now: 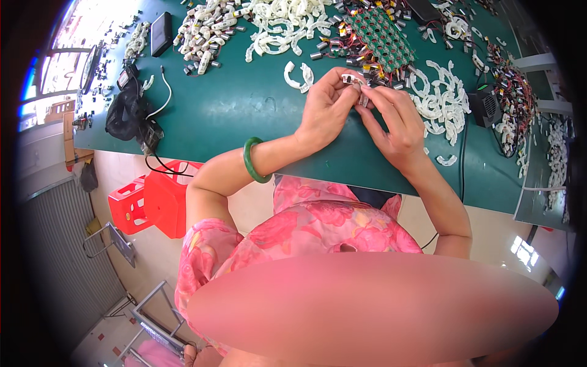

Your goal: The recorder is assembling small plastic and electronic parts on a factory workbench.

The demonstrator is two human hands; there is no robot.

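My left hand [327, 110] and my right hand [397, 122] meet above the green table [244, 110]. Together they pinch a small white curved plastic part [356, 82] with a metal cylinder on it. A green bangle [252, 160] sits on my left wrist. Two loose white curved shells [298, 76] lie just left of my left hand. A green circuit panel [382, 37] with wired small cylinders lies just beyond my fingers.
Heaps of white curved shells [287, 24] fill the far table, another heap [443, 101] lies right of my right hand. A black phone [161, 33], a black pouch with cables [129, 113], a small black box [486, 105] and a red plastic stool [153, 199] are around.
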